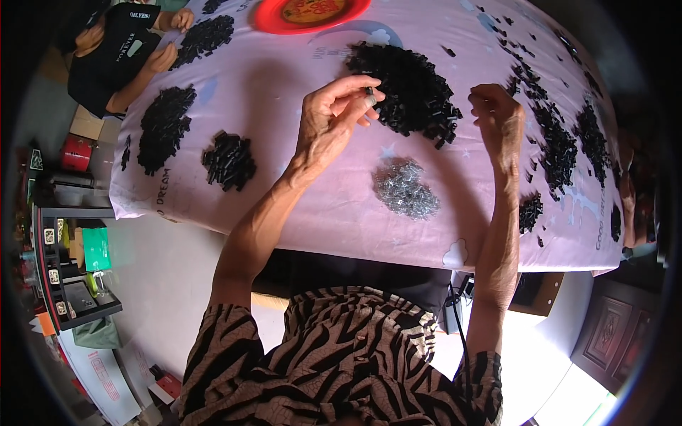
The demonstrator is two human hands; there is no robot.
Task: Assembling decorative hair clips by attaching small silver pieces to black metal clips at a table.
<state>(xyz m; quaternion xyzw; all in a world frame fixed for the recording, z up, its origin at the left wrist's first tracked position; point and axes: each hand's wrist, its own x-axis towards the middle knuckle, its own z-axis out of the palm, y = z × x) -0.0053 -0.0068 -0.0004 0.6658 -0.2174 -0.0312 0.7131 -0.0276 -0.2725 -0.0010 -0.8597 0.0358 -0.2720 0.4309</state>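
Over black pieces (408,89) — fingers (359,92) pinching one.

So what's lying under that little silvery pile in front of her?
The silvery pile of small metal pieces rests directly on the pink printed tablecloth, between her left hand and right hand. The cloth hides the tabletop itself.

Small black piece (369,91) pinched above the big black heap (412,89)

The piece is a short, dark, tube-like bit, held at the fingertips of the left hand (330,121) just at the left edge of the large heap of like black pieces on the pink-covered counter (284,85). That heap lies loose and spread. Just below the heap sits a smaller mound of shiny silver metal bits (405,188). The right hand (497,117) is curled at the heap's right edge; what it holds cannot be told.
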